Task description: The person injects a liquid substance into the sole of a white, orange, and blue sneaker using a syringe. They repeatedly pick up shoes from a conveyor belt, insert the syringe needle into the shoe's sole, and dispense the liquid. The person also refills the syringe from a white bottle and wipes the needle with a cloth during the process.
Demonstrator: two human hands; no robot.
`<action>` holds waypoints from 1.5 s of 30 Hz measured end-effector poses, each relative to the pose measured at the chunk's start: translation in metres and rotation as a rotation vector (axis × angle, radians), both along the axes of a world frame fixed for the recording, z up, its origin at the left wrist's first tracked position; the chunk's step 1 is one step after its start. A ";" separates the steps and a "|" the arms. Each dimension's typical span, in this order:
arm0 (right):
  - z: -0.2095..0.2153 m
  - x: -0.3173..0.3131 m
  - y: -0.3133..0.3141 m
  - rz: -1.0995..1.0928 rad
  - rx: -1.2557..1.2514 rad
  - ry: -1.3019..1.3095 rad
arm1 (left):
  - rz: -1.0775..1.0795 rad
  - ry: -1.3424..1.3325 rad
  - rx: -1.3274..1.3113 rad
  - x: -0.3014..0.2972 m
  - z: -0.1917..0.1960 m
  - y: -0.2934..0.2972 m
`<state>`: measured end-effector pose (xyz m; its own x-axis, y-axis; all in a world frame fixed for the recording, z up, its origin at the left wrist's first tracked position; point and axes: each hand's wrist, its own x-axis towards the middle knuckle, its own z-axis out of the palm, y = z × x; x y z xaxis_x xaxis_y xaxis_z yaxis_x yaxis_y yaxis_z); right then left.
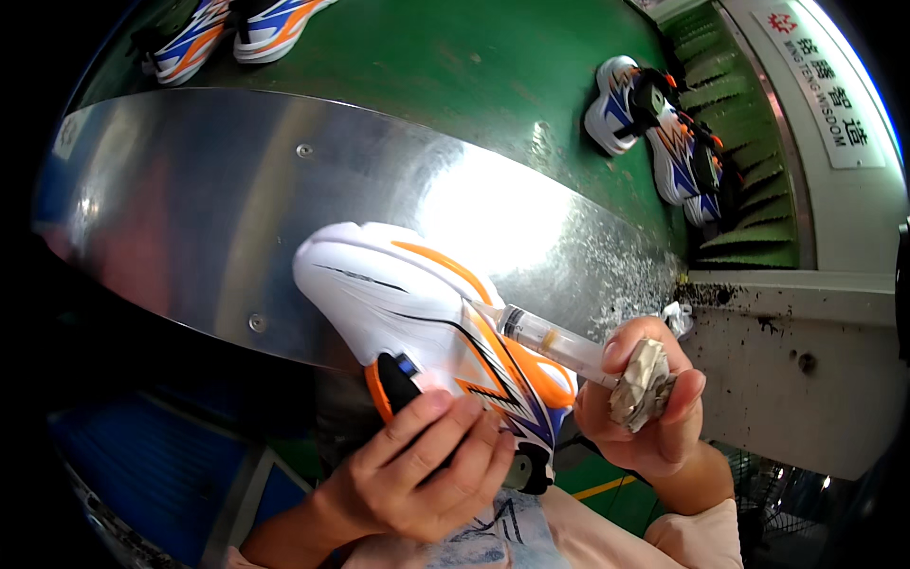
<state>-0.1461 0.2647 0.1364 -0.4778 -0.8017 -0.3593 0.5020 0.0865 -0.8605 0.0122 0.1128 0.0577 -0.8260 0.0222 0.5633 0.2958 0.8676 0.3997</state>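
A white sneaker (pixel 398 284) with orange, black and blue markings is tilted, its toe pointing up and left over the metal ledge. My left hand (pixel 427 469) is closed round its opening and side, with some fingertips hidden. In my right hand (pixel 654 408) is a clear plastic syringe (pixel 555 343) with amber liquid inside. Its narrow tip meets the sneaker's side near the sole's orange strip; I cannot tell whether it presses in. A crumpled beige-grey wad (pixel 642 387), cloth or paper, is between the same fingers at the syringe's back end.
A shiny metal ledge (pixel 190 199) with screws runs before me, its right end speckled with residue. Beyond it, a green conveyor belt (pixel 455 66) carries matching shoes (pixel 621 109) at right and more shoes (pixel 194 43) at far left. Green strip curtains (pixel 739 142) hang in a machine opening at right.
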 end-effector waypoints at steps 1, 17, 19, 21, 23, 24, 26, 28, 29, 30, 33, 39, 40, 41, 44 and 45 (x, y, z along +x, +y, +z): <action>-0.003 0.003 0.006 -0.017 -0.006 -0.018 | -0.001 -0.005 -0.012 0.000 0.001 0.000; -0.007 0.024 0.075 -0.063 0.054 -0.025 | 0.058 -0.074 -0.126 -0.009 0.011 0.008; -0.014 0.024 0.087 -0.075 0.009 -0.059 | 0.052 -0.078 -0.145 -0.012 0.012 0.008; -0.024 0.024 0.098 -0.091 -0.051 -0.081 | 0.037 -0.084 -0.145 -0.016 0.016 0.007; -0.033 0.023 0.108 -0.109 -0.106 -0.103 | 0.038 -0.086 -0.170 -0.020 0.019 0.007; -0.037 0.022 0.112 -0.118 -0.128 -0.116 | 0.038 -0.089 -0.187 -0.022 0.022 0.007; -0.048 0.021 0.119 -0.144 -0.176 -0.149 | 0.026 -0.117 -0.190 -0.027 0.025 0.007; -0.059 0.020 0.124 -0.169 -0.236 -0.190 | 0.019 -0.144 -0.201 -0.031 0.026 0.005; -0.064 0.020 0.125 -0.185 -0.252 -0.200 | 0.010 -0.149 -0.220 -0.032 0.026 0.005; -0.068 0.020 0.126 -0.201 -0.268 -0.210 | 0.003 -0.163 -0.222 -0.034 0.028 0.005; -0.078 0.020 0.129 -0.242 -0.303 -0.244 | -0.024 -0.197 -0.232 -0.039 0.035 0.004; -0.093 0.024 0.141 -0.260 -0.349 -0.304 | -0.032 -0.241 -0.286 -0.047 0.043 0.006; -0.095 0.025 0.142 -0.267 -0.353 -0.310 | -0.033 -0.247 -0.298 -0.049 0.044 0.007; -0.096 0.027 0.144 -0.274 -0.358 -0.318 | -0.029 -0.255 -0.299 -0.051 0.044 0.008; -0.092 0.032 0.138 -0.312 -0.335 -0.265 | -0.039 -0.274 -0.328 -0.057 0.047 0.009; -0.092 0.033 0.136 -0.314 -0.330 -0.213 | -0.043 -0.290 -0.347 -0.059 0.049 0.009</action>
